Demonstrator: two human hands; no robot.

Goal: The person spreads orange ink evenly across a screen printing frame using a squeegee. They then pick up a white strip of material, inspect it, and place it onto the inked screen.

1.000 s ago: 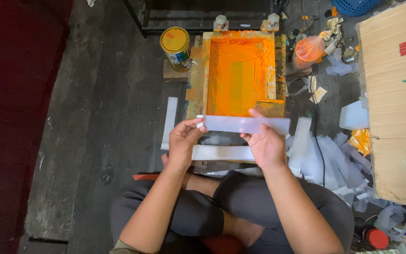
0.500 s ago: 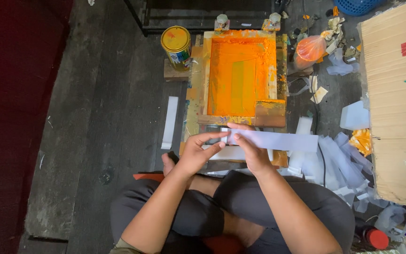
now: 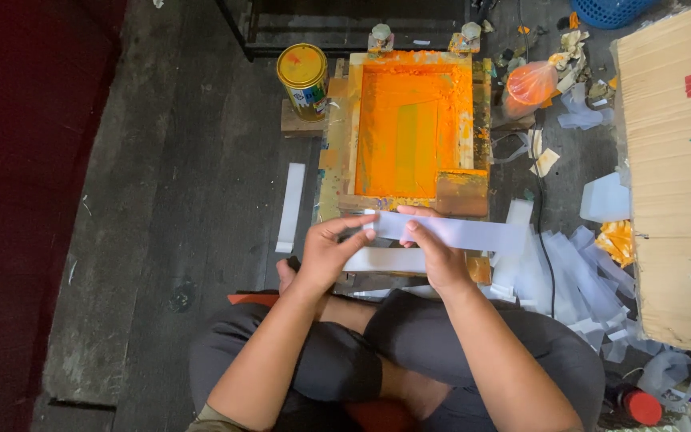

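Since half a second ago, both hands sit slightly higher, strip raised off the lower stack. Left hand [image 3: 331, 250] pinches the left end of a long pale-blue paper strip [image 3: 461, 233]; right hand [image 3: 433, 254] grips it mid-length. Strip hangs level just below the orange-inked wooden printing frame [image 3: 413, 128]. Yellow-lidded paint can [image 3: 302, 69] stands left of frame.
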